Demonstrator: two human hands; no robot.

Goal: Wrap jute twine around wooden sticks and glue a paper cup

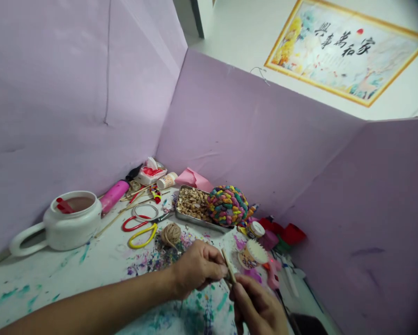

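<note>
My left hand [195, 270] comes in from the lower left with its fingers closed round the lower part of a thin wooden stick [227, 263]. My right hand [258, 307] rises from the bottom edge and pinches the same stick from the other side. Both hands hover just above the paint-stained white tabletop [100, 265]. A ball of twine [171, 233] lies just behind my left hand. A small cup with a white ruffled rim [253, 254] stands right of the stick.
A white jug with a handle [60, 225] stands at the left. Red and yellow scissors [142, 228], a metal tray of shells [192, 204], a multicoloured braided ball [227, 205], a pink bottle [114, 195] and small pots lie behind. Purple boards [230, 125] wall the table.
</note>
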